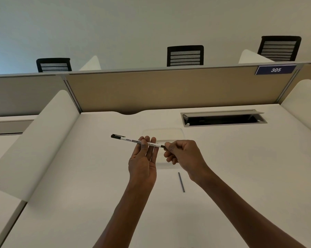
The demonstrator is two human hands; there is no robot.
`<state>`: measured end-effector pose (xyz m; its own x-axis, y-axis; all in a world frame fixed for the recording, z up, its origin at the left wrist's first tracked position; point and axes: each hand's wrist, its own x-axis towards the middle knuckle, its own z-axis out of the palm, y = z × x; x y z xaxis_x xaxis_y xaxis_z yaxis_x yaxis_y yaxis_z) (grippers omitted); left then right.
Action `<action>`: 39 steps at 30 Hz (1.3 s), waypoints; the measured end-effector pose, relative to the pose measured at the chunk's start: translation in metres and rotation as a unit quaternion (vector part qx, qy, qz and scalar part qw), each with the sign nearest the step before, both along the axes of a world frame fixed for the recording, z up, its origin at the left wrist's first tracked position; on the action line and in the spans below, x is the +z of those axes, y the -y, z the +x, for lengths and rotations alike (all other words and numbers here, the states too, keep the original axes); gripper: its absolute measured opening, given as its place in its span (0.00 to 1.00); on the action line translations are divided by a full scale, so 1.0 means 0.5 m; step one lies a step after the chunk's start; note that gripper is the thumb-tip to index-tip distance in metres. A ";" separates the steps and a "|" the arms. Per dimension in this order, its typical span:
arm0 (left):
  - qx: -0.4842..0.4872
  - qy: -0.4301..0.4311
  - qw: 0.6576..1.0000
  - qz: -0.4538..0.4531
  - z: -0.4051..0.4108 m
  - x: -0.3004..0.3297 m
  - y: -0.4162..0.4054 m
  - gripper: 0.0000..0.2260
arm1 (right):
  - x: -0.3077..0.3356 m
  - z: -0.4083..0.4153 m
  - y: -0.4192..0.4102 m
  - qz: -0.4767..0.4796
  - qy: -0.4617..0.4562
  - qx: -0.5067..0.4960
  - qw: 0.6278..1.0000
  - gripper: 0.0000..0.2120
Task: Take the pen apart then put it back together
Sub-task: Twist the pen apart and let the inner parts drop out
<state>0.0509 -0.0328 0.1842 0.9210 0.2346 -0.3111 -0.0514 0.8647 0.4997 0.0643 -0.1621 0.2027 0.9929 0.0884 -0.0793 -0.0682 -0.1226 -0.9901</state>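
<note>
A slim white marker pen [131, 140] with black printing and a black clipped cap at its left end is held level above the white desk [240, 176]. My left hand [144, 161] is palm up, thumb and fingertips pinching the pen's middle. My right hand [183, 154] pinches the black plug at the pen's right end. A thin dark grey rod [181, 182], apparently the pen's inner part, lies loose on the desk below my right hand.
A clear shallow tray [169, 133] lies on the desk behind the hands. An open cable hatch [222, 119] sits at the back right. White side dividers [34, 140] and a tan back panel [169, 90] fence the desk. Black chairs [185, 55] stand beyond.
</note>
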 end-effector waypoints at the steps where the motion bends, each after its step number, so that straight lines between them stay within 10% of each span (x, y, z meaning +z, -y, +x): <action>1: 0.001 -0.001 1.000 -0.003 -0.001 -0.002 -0.001 0.08 | -0.001 -0.001 0.001 -0.005 0.009 -0.001 1.000 0.07; 39: 0.009 -0.049 0.995 -0.090 -0.008 -0.030 -0.001 0.07 | -0.032 -0.011 0.011 -0.020 0.067 -0.048 0.996 0.09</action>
